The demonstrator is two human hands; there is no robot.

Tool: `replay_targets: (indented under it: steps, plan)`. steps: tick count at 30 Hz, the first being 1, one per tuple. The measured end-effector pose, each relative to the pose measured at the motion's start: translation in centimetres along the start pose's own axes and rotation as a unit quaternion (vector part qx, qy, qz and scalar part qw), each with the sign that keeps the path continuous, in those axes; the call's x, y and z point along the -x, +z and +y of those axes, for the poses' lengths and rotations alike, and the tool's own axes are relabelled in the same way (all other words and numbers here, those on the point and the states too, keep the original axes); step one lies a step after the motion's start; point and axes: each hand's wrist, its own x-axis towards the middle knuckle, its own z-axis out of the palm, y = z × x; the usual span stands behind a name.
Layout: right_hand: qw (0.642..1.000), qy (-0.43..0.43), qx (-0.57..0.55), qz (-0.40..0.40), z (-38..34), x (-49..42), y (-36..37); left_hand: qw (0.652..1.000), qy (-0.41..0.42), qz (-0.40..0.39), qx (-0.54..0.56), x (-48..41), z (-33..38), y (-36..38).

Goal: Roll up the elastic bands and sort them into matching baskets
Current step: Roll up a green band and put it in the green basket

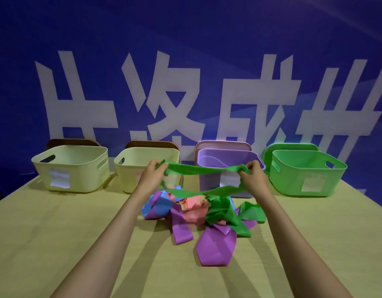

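Blue backdrop [185, 39] with large white characters; yellow-tan counter [56, 233] in front, matte, faintly grained.

Head view.
- Four plastic baskets stand in a row at the counter's far edge. They have rounded corners and slot handles, and each has a white label on its front.
- From the left they are the cream basket [87, 179], second cream basket [129, 179], purple basket [209, 181] and green basket [288, 181]. A flat lid leans behind each one.
- Both hands hold the green band [204, 168] up over the pile [194, 214]. It hangs in front of the second cream and purple baskets.
- This band is a thin, flat, limp strip with a dull sheen, bunched and creased at each end.
- Its long axis runs left to right, parallel to the basket row. The upper strand sags slightly. A lower strand droops in a shallow curve beneath, so it reads as a loop.
- Left hand [154, 174]: grip clamped on the band's left end, fingers curled over it.
- Right hand [253, 176]: grip clamped on the right end, fingers pinched around the gathered material.
- The pile lies mid-counter as a tangle of flat strips in blue, pink, green and purple.
- One purple band [215, 246] lies folded nearest the camera.
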Motion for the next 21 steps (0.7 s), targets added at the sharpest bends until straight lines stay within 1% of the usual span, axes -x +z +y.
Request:
replay_targets:
  steps: [1,3,5,6,8,9,10,11,12,14,15,17,19,21]
  plan:
    - [1.000,-0.005,0.023,-0.004,0.1,-0.1,0.2,0.998,-0.025,-0.015,0.049,0.2,0.3,0.4]
    - [0.998,0.013,0.018,-0.051,0.4,-0.3,0.7,0.987,-0.068,-0.054,0.133,0.6,0.8,1.0]
    - [0.988,0.032,0.001,-0.149,0.7,0.1,0.7,0.963,-0.098,-0.129,0.217,1.3,1.7,1.5]
    - [0.977,0.019,0.027,-0.213,0.7,0.5,0.4,0.944,-0.105,-0.172,0.263,1.8,2.2,1.6]
    - [0.940,-0.021,0.084,-0.330,0.4,1.3,0.1,0.902,-0.103,-0.248,0.338,2.4,3.3,1.8]
    - [0.933,-0.037,0.068,-0.353,0.0,1.7,0.1,0.885,-0.102,-0.277,0.360,2.6,3.8,2.0]
    - [0.936,-0.054,0.017,-0.349,-0.6,2.1,0.2,0.873,-0.107,-0.292,0.375,2.7,4.1,2.3]
    - [0.943,-0.070,-0.051,-0.321,-1.4,2.6,0.3,0.868,-0.114,-0.292,0.384,2.9,4.3,2.7]
    - [0.948,-0.085,-0.116,-0.283,-2.3,3.0,0.4,0.873,-0.118,-0.280,0.381,3.0,4.5,3.1]
    - [0.947,-0.109,-0.194,-0.233,-3.7,3.5,0.5,0.911,-0.085,-0.253,0.316,3.1,4.1,3.9]
    - [0.945,-0.120,-0.205,-0.223,-4.1,3.5,0.5,0.929,-0.056,-0.249,0.269,3.3,3.9,4.2]
    - [0.947,-0.136,-0.192,-0.217,-4.7,3.6,0.5,0.950,0.000,-0.239,0.198,3.6,3.7,4.5]
    - [0.951,-0.144,-0.170,-0.215,-4.8,3.6,0.5,0.962,0.030,-0.211,0.174,3.6,3.9,4.5]
    - [0.955,-0.157,-0.160,-0.196,-4.7,3.5,0.6,0.964,0.047,-0.194,0.176,3.7,4.2,4.3]
